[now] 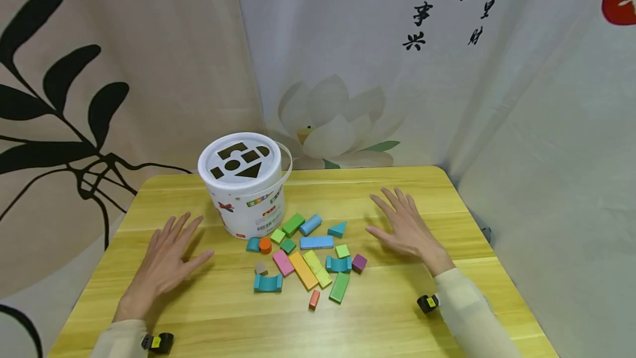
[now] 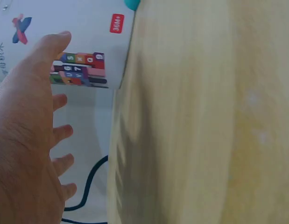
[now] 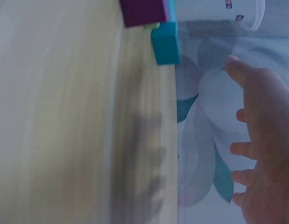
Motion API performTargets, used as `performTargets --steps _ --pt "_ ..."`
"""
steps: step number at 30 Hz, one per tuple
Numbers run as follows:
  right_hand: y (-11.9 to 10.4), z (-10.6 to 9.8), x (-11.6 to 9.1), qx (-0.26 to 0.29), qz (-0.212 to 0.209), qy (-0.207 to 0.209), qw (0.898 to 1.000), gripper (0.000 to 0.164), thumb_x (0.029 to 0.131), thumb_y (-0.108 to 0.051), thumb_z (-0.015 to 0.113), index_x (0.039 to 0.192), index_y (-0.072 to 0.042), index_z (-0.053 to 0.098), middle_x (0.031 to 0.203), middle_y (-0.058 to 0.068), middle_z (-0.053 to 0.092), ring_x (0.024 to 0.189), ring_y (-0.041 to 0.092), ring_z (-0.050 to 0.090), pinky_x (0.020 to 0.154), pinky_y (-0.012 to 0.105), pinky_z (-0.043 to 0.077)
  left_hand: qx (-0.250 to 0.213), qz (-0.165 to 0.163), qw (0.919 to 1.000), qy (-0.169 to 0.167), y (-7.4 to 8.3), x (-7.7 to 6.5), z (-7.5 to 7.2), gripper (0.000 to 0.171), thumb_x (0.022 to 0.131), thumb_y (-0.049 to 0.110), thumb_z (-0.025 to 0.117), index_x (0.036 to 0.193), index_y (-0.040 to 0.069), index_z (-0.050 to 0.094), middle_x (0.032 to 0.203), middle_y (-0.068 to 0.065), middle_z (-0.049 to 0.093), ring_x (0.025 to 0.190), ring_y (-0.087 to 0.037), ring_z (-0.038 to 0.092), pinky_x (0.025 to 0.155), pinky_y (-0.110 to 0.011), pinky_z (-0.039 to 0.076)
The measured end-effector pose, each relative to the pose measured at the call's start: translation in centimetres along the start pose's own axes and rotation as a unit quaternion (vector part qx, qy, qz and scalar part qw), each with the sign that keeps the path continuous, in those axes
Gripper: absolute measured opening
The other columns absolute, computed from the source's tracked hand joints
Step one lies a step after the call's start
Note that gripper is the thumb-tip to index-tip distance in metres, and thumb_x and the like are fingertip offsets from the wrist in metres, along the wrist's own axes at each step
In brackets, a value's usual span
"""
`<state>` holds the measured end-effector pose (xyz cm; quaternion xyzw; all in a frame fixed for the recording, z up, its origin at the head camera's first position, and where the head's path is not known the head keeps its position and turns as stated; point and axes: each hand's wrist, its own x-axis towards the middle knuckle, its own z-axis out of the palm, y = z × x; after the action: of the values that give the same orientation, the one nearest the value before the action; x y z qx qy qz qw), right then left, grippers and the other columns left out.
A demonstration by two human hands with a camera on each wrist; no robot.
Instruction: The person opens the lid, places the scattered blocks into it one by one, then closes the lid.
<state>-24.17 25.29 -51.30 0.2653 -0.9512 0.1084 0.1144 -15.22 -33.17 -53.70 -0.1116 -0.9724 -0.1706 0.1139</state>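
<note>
My left hand (image 1: 166, 258) is spread over the left side of the table, holding nothing, with its thumb towards the blocks. Fingers apart, my right hand (image 1: 404, 225) hovers over the right side and is also bare. Between the hands lie loose toy blocks: an orange plank (image 1: 303, 271), a pink block (image 1: 283, 263), a blue plank (image 1: 316, 242), a purple cube (image 1: 359, 263), a teal arch (image 1: 268, 283) and several others. A white bucket (image 1: 248, 209) with a lid of shaped holes stands behind them; in the left wrist view its printed side (image 2: 88, 28) appears beyond the thumb.
The wooden table (image 1: 223, 319) has its back edge close to a printed cloth backdrop (image 1: 338, 43). The bucket's white handle (image 1: 288, 164) hangs out on its right side. A small red block (image 1: 314, 299) lies nearest the front.
</note>
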Motion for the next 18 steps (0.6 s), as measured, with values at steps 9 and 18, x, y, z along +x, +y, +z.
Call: performTargets --steps 9,18 --pt "-3.1 -0.4 2.6 0.036 -0.045 0.031 0.998 0.082 0.097 -0.063 0.056 0.164 -0.02 0.034 0.166 0.011 0.027 0.152 0.033 0.009 0.119 0.065 0.014 -0.068 0.006 0.9972 0.031 1.0 0.8 -1.1 0.089 0.095 0.05 0.068 0.167 0.018 0.026 0.168 -0.017 0.018 0.151 -0.041 0.009 0.114 -0.073 0.01" --pt "-6.8 -0.4 5.6 0.133 -0.07 0.058 0.987 0.077 0.1 -0.053 0.058 0.162 -0.011 0.036 0.165 0.007 0.03 0.151 0.028 0.017 0.119 0.06 0.021 -0.187 -0.024 0.9813 0.039 2.2 2.3 -1.5 0.09 0.098 0.038 0.069 0.169 0.023 0.015 0.17 -0.01 0.014 0.15 -0.039 0.015 0.107 -0.077 0.02"
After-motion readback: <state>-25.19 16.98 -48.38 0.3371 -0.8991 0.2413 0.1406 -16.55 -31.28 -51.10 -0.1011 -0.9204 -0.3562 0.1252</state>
